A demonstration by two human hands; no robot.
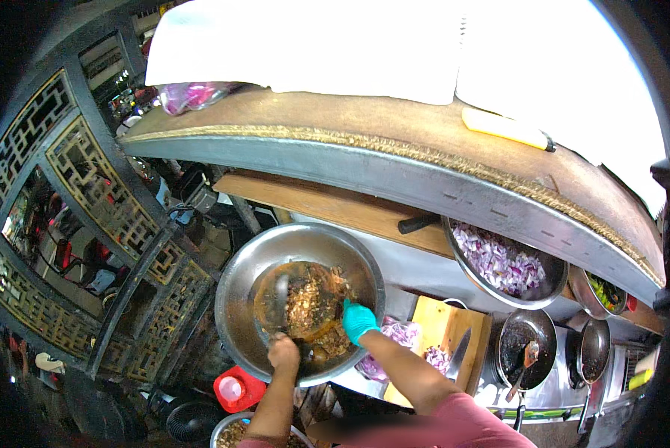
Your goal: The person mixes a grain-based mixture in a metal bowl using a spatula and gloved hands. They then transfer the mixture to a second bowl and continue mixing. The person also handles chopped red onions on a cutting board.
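Note:
A large stainless steel bowl [240, 263] stands before me with brown liquid and chopped brown food [307, 302] in it. My left hand [283, 351], bare, is curled over the near left part of the bowl's inside. Whether it grips something there is hidden. My right hand [360, 322], in a teal glove, reaches over the right side of the bowl, its fingertips pointing down towards the food. What those fingers touch cannot be made out. Bagged sliced red onion [399, 331] lies just right of the bowl.
A knife [460, 350] and cut onion [437, 359] lie on a wooden board [478, 336]. Behind are a pan of diced red onion [497, 260] and an overhanging shelf [368, 159]. Frying pans [528, 322] stand right. A red container [226, 383] and food basin [223, 431] sit nearer me.

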